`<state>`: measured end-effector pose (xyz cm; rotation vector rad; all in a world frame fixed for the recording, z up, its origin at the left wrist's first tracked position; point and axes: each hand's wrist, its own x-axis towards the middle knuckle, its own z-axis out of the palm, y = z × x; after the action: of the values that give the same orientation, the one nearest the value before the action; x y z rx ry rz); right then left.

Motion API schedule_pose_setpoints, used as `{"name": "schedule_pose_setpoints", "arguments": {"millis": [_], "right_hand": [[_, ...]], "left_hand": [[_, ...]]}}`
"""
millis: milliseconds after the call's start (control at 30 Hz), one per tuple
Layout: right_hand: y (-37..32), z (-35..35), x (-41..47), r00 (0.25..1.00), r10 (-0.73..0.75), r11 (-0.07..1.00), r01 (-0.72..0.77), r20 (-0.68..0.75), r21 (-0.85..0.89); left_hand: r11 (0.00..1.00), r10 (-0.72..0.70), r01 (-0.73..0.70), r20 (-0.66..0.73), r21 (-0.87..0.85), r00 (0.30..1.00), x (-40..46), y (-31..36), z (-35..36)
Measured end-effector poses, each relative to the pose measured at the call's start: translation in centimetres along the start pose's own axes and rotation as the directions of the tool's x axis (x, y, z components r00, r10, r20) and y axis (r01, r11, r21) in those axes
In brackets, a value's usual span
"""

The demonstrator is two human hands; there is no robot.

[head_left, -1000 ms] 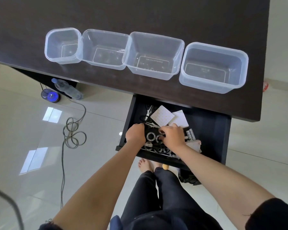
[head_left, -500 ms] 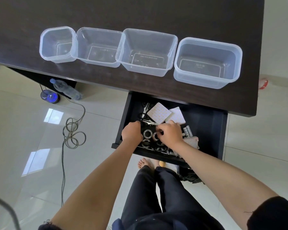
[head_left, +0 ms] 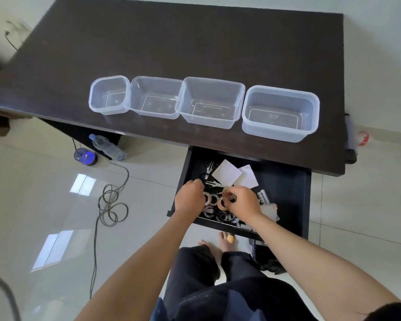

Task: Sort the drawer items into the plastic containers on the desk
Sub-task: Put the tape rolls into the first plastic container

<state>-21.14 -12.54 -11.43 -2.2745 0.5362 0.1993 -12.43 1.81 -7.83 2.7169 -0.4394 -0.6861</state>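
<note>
Both hands reach into the open drawer [head_left: 285,181] under the desk's near edge. The left hand [head_left: 189,198] is curled, knuckles up, over tape rolls at the drawer's near left corner; what it holds is hidden. The right hand [head_left: 243,202] pinches a tan tape roll [head_left: 222,203]. Beyond lie scissors [head_left: 209,170] and white cards [head_left: 227,173]. Four clear containers [head_left: 211,101] stand in a row along the desk's [head_left: 195,42] near edge.

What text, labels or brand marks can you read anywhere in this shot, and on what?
Nothing is readable.
Third plastic container from the left: embossed line on its base, too blurred.
Small packet at the drawer's right: dark print, too small.
Red and white object on the floor: markings blurred.
</note>
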Motion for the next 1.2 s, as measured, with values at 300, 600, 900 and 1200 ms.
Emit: {"name": "schedule_pose_setpoints", "arguments": {"millis": [300,600,900,1200], "right_hand": [[-3.1,-0.6,-0.5,0.993,0.069,0.997,-0.071,-0.094,-0.015],[-14.0,3.7,3.5,0.98,-0.024,0.998,0.034,-0.196,0.049],[-26.8,8.8,9.3,0.954,-0.134,0.985,0.159,-0.268,0.071],[-34.3,6.5,18.3,0.918,-0.238,0.969,0.246,-0.316,-0.013]], "left_hand": [[0.994,0.073,-0.076,-0.037,-0.079,0.997,0.5,-1.7,-2.9],[0.975,0.114,-0.141,-0.157,-0.172,0.981,2.7,-10.4,-10.8],[0.966,0.112,-0.173,-0.291,-0.193,0.95,5.8,-20.6,-20.1],[0.959,0.152,-0.227,-0.366,-0.17,0.918,13.6,-21.5,-27.9]]}}
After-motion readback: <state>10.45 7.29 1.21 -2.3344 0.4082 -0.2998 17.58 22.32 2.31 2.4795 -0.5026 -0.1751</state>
